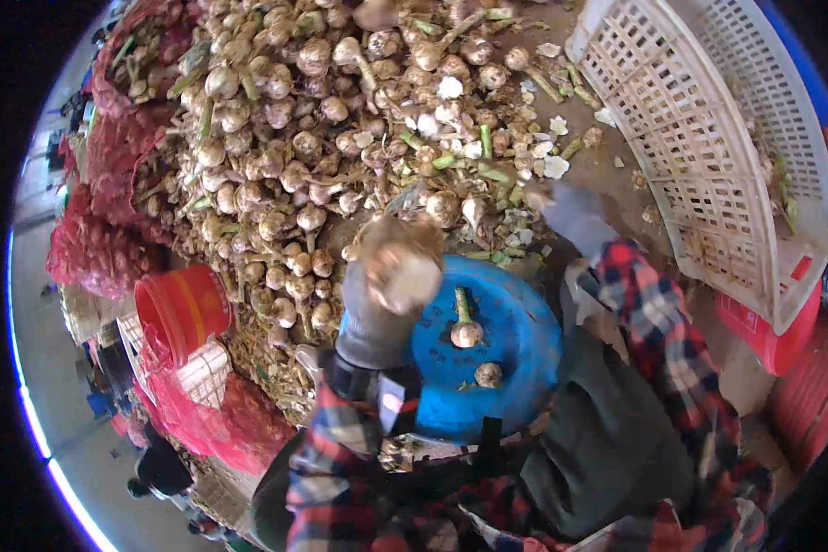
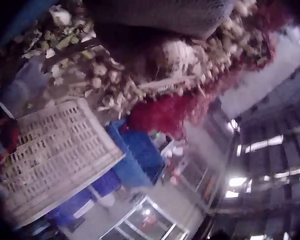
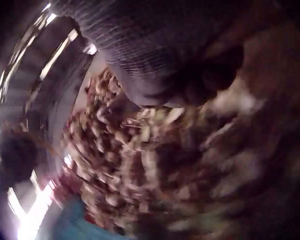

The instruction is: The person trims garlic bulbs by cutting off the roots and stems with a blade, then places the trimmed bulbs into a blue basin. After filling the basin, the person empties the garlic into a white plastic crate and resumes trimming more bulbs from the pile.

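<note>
In the head view my gloved left hand [image 1: 375, 322] is raised over the left rim of a blue round tub or stool top [image 1: 529, 345], gripping garlic [image 1: 405, 276] with a pale face showing. On the blue surface lie a garlic bulb with a green stem [image 1: 466, 333] and a smaller bulb [image 1: 488, 374]. My gloved right hand [image 1: 575, 218] reaches forward at the right edge of the garlic pile [image 1: 276, 166], close over trimmed stems and skins. In the right wrist view its fingers [image 3: 160, 87] look curled; I cannot tell what they hold.
A white slatted crate [image 1: 667, 138] stands tilted at the right, beside a red container [image 1: 773, 331]. At the left are red mesh sacks [image 1: 110, 239] of garlic and a red bucket [image 1: 184, 311]. Cut green stems [image 1: 495, 173] and white scraps [image 1: 554, 167] litter the floor.
</note>
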Motion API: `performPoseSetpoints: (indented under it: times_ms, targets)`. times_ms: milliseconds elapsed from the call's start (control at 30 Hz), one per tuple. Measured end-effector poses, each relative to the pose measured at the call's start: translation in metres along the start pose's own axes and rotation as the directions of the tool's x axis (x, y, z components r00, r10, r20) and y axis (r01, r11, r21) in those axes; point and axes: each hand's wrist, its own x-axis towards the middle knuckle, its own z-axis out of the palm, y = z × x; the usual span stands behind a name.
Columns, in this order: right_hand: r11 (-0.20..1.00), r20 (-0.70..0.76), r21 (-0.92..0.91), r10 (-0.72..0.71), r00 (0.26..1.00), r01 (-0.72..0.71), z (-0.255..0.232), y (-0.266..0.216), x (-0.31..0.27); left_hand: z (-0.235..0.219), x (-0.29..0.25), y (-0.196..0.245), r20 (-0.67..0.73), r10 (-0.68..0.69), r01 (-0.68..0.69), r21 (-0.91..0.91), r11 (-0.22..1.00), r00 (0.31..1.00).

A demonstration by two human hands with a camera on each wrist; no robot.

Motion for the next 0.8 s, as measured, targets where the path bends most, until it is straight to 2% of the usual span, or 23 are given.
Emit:
performPoseSetpoints:
  times_ms: [33,67,100,133,167,200,233,267,300,367,400,467,500,533,567,600,633,667,700,733,767,800]
  targets:
    - [1.0,0.013,-0.005,-0.005,1.0,0.006,0.008,0.011,0.0,-0.005,0.008,-0.001,0.302,0.104,0.127,-0.657,0.743,0.948]
    - [1.0,-0.062,-0.026,0.003,0.998,-0.005,0.011,0.017,-0.008,-0.009,0.011,0.0,0.417,0.381,0.401,-0.907,0.125,0.825]
    - [0.999,-0.159,-0.047,0.0,0.987,-0.007,0.009,0.019,-0.005,-0.009,-0.009,0.008,0.768,0.242,0.805,-0.557,-0.205,0.593]
    - [0.999,-0.17,-0.048,-0.001,0.985,-0.007,0.007,0.021,-0.002,-0.002,-0.003,0.001,0.762,0.244,0.8,-0.566,-0.2,0.6]
    - [0.999,-0.13,-0.034,-0.029,0.991,0.024,0.0,0.012,-0.013,0.003,0.008,-0.008,0.766,0.13,0.726,-0.64,0.254,0.63]
    - [0.999,-0.084,-0.016,-0.053,0.995,0.052,-0.001,0.005,-0.023,0.01,0.016,-0.015,0.729,0.041,0.53,-0.533,0.66,0.683]
    - [1.0,-0.018,-0.016,-0.015,1.0,0.015,0.001,0.002,-0.02,0.026,0.023,-0.025,0.613,0.001,0.32,-0.415,0.851,0.79]
    - [1.0,-0.031,-0.016,-0.014,0.999,0.014,0.003,0.001,-0.015,0.044,0.033,-0.036,0.463,0.011,0.104,-0.223,0.969,0.887]
    - [0.999,0.007,-0.009,-0.035,0.999,0.035,0.008,0.001,-0.011,0.053,0.045,-0.041,0.458,0.014,0.101,-0.225,0.969,0.889]
    - [0.998,0.055,-0.001,-0.056,0.997,0.056,0.012,0.0,-0.013,0.069,0.06,-0.039,0.682,0.074,-0.075,-0.028,0.997,0.728]
    - [0.998,0.05,-0.006,-0.054,0.997,0.055,0.013,0.003,-0.012,0.085,0.06,-0.042,0.677,0.076,-0.075,-0.031,0.997,0.732]
    - [0.996,-0.044,0.011,-0.083,0.996,0.083,0.021,0.011,-0.01,0.099,0.063,-0.043,0.774,0.187,-0.233,-0.053,0.971,0.605]
    - [0.997,-0.048,0.012,-0.082,0.996,0.082,0.023,0.015,-0.009,0.098,0.068,-0.043,0.812,0.152,-0.199,-0.046,0.979,0.563]
    - [0.998,-0.104,0.029,-0.044,0.994,0.047,0.027,0.02,-0.011,0.092,0.068,-0.048,0.813,0.153,-0.198,-0.047,0.979,0.562]
    - [0.999,-0.157,0.048,-0.006,0.988,0.014,0.026,0.02,-0.013,0.083,0.065,-0.058,0.715,0.072,-0.066,-0.036,0.997,0.695]
    - [0.999,-0.155,0.049,-0.005,0.988,0.013,0.022,0.02,-0.015,0.072,0.062,-0.068,0.601,-0.028,0.068,-0.044,0.997,0.799]
    - [0.998,-0.045,0.058,-0.015,0.999,0.018,0.007,0.013,-0.02,0.067,0.058,-0.078,0.565,-0.164,0.423,-0.364,0.83,0.809]
    - [0.997,0.064,0.069,-0.029,0.998,0.025,-0.001,0.006,-0.023,0.062,0.053,-0.091,0.572,-0.301,0.642,-0.618,0.453,0.763]
    - [0.997,0.062,0.072,-0.035,0.997,0.03,0.003,0.0,-0.025,0.064,0.041,-0.111,0.577,-0.451,0.694,-0.706,0.143,0.681]
    - [0.981,-0.029,0.027,-0.189,0.982,0.19,0.008,-0.008,-0.028,0.069,0.031,-0.126,0.605,-0.567,0.637,-0.751,-0.174,0.559]
    - [0.939,-0.114,-0.033,-0.342,0.933,0.341,0.011,-0.017,-0.03,0.055,0.026,-0.111,0.67,-0.543,0.51,-0.741,-0.437,0.507]
    - [0.937,-0.122,-0.028,-0.35,0.929,0.349,0.009,-0.03,-0.033,0.047,0.023,-0.096,0.668,-0.565,0.446,-0.744,-0.498,0.484]
